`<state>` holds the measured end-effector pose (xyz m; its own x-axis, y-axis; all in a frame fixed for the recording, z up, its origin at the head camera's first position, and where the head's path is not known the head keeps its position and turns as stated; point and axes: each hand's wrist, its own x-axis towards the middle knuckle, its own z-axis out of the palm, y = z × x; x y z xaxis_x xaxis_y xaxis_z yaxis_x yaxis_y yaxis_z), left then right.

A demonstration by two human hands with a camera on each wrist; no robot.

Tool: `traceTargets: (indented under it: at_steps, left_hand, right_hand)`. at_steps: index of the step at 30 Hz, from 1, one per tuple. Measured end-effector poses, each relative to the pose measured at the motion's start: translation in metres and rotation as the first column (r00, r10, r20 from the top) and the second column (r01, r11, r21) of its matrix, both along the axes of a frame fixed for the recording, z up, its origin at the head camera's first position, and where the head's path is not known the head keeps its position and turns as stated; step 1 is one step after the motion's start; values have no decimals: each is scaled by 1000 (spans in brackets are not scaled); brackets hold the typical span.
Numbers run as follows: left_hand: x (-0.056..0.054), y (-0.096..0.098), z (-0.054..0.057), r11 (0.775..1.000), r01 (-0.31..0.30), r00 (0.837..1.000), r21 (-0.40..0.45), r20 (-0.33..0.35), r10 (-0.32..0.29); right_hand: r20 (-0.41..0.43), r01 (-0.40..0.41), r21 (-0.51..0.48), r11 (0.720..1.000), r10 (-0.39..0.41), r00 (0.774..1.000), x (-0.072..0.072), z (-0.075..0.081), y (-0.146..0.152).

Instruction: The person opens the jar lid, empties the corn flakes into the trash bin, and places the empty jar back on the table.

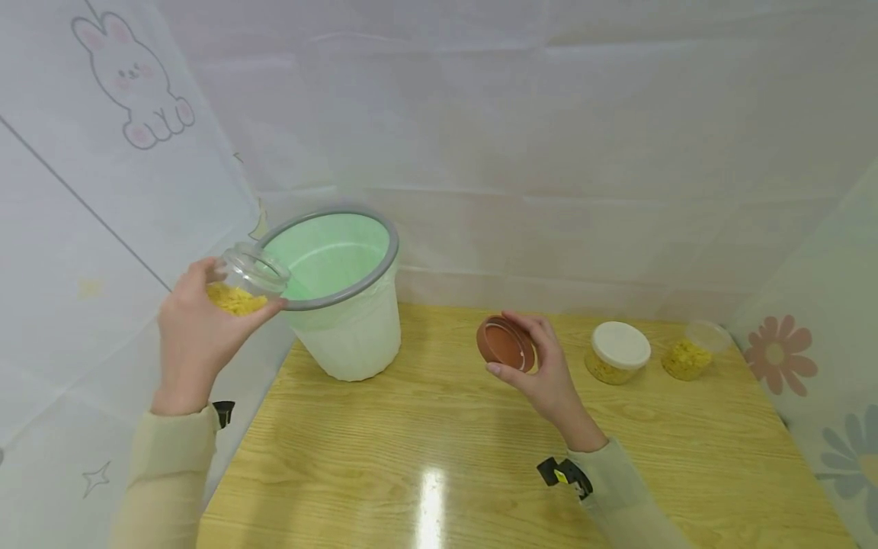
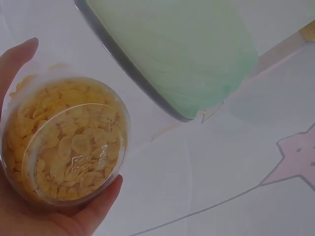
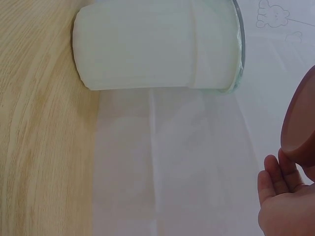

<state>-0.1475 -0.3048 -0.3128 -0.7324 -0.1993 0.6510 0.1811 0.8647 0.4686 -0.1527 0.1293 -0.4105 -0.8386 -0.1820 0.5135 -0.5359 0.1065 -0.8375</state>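
Note:
My left hand [image 1: 199, 324] grips a clear plastic jar [image 1: 250, 274] of yellow flakes, tilted with its open mouth toward the bin. In the left wrist view the jar's base [image 2: 74, 152] faces the camera, flakes [image 2: 69, 140] pressed behind it. The jar is beside the near left rim of a pale bin [image 1: 350, 343] with a green inside and grey rim. Over the table, my right hand [image 1: 549, 377] holds a reddish-brown round lid [image 1: 504, 345] by its edge, hollow side showing. Part of that lid [image 3: 302, 118] appears at the right wrist view's edge.
On the wooden table [image 1: 425, 427], a tub with a white lid [image 1: 620, 345] stands right of my right hand. Farther right is a small clear tub of yellow flakes [image 1: 686, 358] with a translucent lid [image 1: 709, 335]. A pale cloth backdrop [image 1: 514, 152] rises behind.

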Motion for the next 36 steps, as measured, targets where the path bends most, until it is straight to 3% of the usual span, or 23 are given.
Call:
traceTargets:
  at_steps: [13, 22, 36]
  left_hand:
    - [-9, -12, 4, 986, 11, 1000, -165, -24, -15]
    - [-11, -17, 8, 968, -13, 1000, -250, 9, 16]
    - [-13, -20, 12, 950, 24, 997, -312, 76, 0]
  right_hand:
    - [22, 4, 17, 1000, -4, 1000, 3, 4, -1]
    - [13, 3, 25, 1000, -4, 1000, 2, 3, -1]
    - [9, 2, 42, 999, -2, 1000, 1, 2, 0]
